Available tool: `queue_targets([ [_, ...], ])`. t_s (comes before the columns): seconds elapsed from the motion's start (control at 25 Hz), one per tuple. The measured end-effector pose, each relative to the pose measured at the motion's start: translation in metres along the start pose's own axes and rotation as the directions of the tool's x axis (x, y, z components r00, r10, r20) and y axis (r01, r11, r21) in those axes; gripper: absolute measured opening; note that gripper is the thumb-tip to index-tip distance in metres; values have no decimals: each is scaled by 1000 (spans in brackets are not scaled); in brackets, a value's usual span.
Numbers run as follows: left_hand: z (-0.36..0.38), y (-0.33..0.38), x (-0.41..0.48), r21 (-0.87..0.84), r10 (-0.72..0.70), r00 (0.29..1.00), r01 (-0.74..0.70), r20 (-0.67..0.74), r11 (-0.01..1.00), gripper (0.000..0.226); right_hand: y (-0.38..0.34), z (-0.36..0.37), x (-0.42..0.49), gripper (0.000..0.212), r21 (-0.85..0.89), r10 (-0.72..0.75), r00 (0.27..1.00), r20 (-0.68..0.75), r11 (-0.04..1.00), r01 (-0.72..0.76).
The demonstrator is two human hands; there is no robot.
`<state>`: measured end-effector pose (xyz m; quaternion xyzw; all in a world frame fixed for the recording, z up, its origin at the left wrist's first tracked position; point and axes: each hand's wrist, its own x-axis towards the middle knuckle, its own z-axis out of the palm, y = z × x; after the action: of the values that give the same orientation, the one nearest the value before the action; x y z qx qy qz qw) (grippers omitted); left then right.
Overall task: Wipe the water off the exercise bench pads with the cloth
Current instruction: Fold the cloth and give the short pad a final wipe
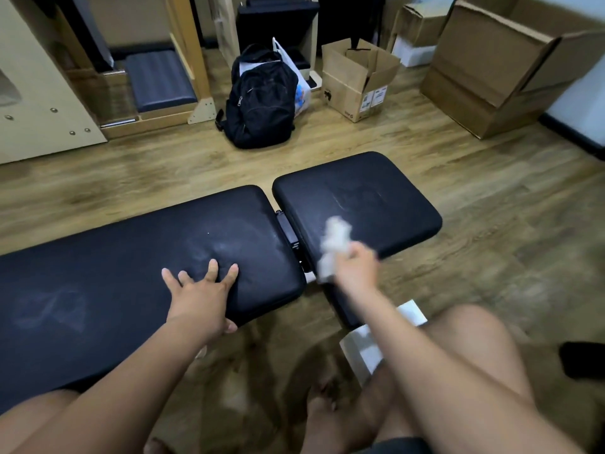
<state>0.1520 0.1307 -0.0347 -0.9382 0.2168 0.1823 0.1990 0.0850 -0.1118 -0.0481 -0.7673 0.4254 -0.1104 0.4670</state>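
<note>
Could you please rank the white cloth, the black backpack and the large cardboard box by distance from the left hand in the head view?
From the left hand:
1. white cloth, just to its right.
2. black backpack, on the floor ahead.
3. large cardboard box, far right.

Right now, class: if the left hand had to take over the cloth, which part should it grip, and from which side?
Probably the loose end of the cloth that sticks out beyond the right hand, over the small pad, reached from the left; its middle is bunched in that fist. Blur hides its folds.
</note>
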Motion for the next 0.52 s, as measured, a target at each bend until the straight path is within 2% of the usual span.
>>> queue_targets([
  [0.08, -3, 0, -1, -38, -10, 999, 12, 49, 999, 96, -27, 44, -78, 12, 8, -89, 952, 292, 996, 90],
  [0.16, -8, -5, -6, -131, 4, 995, 10, 102, 991, 75, -44, 49, -117, 15, 139, -111, 903, 415, 989, 58],
  [0.24, -17, -13, -15, -390, 35, 996, 0, 81, 921, 58, -51, 21, -117, 20, 358, -77, 888, 454, 928, -103],
  [0.28, -22, -14, -22, -561, 49, 999, -38, 4, 827, 48, -51, 3, -112, 22, 476, -33, 877, 479, 849, -229],
  [0.32, -29, -9, -33, -732, 57, 995, -97, -79, 675, 41, -52, -14, -107, 24, 577, -3, 838, 545, 727, -372],
  [0.36, -38, 0, -47, -877, 65, 990, -143, -127, 458, 41, -50, -29, -102, 26, 623, 6, 791, 612, 612, -487],
  [0.4, -48, 13, -61, -974, 94, 989, -129, -113, 188, 45, -50, -42, -98, 27, 640, 10, 763, 646, 537, -549],
  [0.44, -61, 28, -75, -993, 150, 986, -54, -69, -105, 50, -50, -52, -96, 31, 635, 14, 743, 669, 508, -582],
  [0.48, -71, 39, -86, -944, 200, 979, 29, -39, -327, 53, -51, -60, -96, 42, 626, 1, 724, 690, 501, -598],
  [0.52, -81, 49, -94, -884, 219, 974, 50, -60, -465, 56, -52, -67, -98, 55, 627, -25, 713, 701, 497, -600],
])
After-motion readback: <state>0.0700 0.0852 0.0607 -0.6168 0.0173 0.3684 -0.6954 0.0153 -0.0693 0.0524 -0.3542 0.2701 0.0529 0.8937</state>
